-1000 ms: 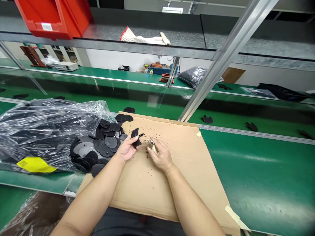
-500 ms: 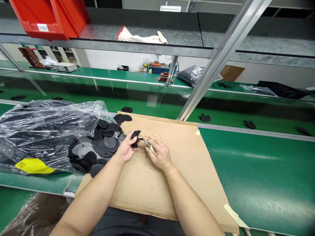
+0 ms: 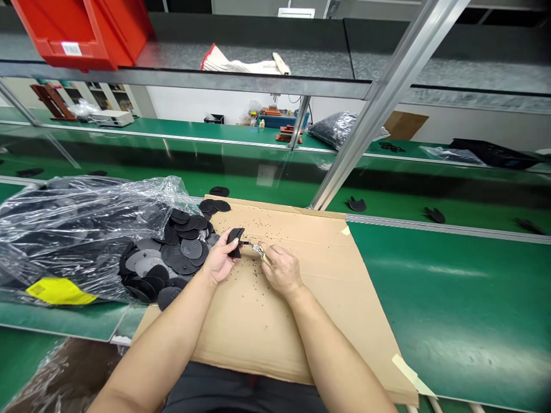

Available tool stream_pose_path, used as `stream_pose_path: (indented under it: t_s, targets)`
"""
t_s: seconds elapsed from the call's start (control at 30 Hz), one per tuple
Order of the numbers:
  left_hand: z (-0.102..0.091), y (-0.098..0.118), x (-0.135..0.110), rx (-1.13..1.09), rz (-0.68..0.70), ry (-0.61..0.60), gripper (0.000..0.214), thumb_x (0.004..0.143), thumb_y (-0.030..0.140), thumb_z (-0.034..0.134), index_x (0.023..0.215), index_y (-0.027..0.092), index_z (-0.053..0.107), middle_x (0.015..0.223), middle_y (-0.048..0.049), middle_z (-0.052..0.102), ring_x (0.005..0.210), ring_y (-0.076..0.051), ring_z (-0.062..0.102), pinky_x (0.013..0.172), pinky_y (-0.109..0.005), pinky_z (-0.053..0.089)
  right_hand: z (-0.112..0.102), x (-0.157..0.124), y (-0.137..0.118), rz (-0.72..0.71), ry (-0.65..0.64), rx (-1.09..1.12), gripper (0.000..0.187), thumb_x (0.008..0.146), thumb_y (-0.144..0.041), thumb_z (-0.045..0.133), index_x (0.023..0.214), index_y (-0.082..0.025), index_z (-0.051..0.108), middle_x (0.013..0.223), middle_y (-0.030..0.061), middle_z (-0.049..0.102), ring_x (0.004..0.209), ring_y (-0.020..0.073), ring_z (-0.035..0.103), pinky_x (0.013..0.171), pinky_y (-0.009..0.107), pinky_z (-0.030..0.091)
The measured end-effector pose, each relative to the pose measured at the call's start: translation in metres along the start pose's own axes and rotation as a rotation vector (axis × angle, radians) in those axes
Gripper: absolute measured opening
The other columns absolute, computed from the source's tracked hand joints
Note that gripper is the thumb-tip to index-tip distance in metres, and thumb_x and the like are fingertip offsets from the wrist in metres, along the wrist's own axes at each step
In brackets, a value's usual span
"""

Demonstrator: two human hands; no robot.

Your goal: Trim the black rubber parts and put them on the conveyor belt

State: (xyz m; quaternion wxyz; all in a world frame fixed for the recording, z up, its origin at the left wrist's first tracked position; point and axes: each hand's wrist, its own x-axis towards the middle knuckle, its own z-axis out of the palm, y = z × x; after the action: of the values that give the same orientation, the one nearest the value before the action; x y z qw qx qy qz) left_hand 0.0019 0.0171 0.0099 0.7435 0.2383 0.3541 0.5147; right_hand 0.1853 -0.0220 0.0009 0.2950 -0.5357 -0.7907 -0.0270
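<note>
Bent between the thumb and fingers of my left hand (image 3: 220,261) is a thin black disc (image 3: 233,241), its edge turned up. My right hand (image 3: 282,267) is closed round a small hand tool (image 3: 259,250) with a slim dark tip, a silver middle and a yellowish handle, its exact kind unclear. The tool's tip reaches the right side of the disc; whether it touches is hard to tell. Both hands are above a cardboard sheet (image 3: 327,321) strewn with tiny black bits. Beside my left hand lies a heap of black and grey discs (image 3: 174,258).
The discs spill from a clear plastic bag (image 3: 86,229) with a yellow label. Green bench surface (image 3: 465,298) extends to the right. A slanted metal post (image 3: 374,120) rises behind the cardboard. Above are a shelf with a red bin (image 3: 86,34) and a white glove (image 3: 241,64).
My right hand has shifted very slightly to the right with the tool, whose silver part shows a little more. My left hand holds the disc almost unmoved.
</note>
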Motion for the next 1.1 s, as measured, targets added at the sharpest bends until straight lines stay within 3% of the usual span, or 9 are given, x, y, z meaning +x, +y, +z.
stream_pose_path:
  t_s: [0.43,0.8,1.1]
  targets:
    - [0.0031,-0.0009,0.0004,0.008,0.065,0.033,0.053,0.065,0.014,0.074,0.114,0.025,0.056,0.083,0.0009,0.059,0.06,-0.007,0.053,0.046,-0.016,0.035,0.0039,0.0014,-0.0048,0.211,0.003,0.416,0.036,0.08,-0.024,0.053,0.114,-0.024,0.064,0.08,0.0021,0.066,0.075,0.0185,0.06,0.07,0.029,0.048]
    - [0.0025,-0.0024,0.0003,-0.019,0.056,0.038,0.052,0.064,0.012,0.075,0.112,0.025,0.058,0.088,0.0012,0.058,0.067,-0.008,0.055,0.051,-0.016,0.04,0.0033,-0.0016,-0.0057,0.092,0.057,0.211,0.038,0.081,-0.024,0.055,0.119,-0.022,0.059,0.088,0.0056,0.063,0.081,0.02,0.058,0.081,0.032,0.048]
    - [0.0036,-0.0025,-0.001,-0.004,0.055,0.02,0.055,0.065,0.014,0.076,0.115,0.024,0.056,0.087,0.0004,0.058,0.065,-0.008,0.053,0.049,-0.016,0.038,0.0038,-0.001,-0.0054,0.086,0.064,0.154,0.038,0.081,-0.021,0.055,0.118,-0.021,0.06,0.088,0.0054,0.062,0.078,0.0188,0.057,0.079,0.03,0.048]
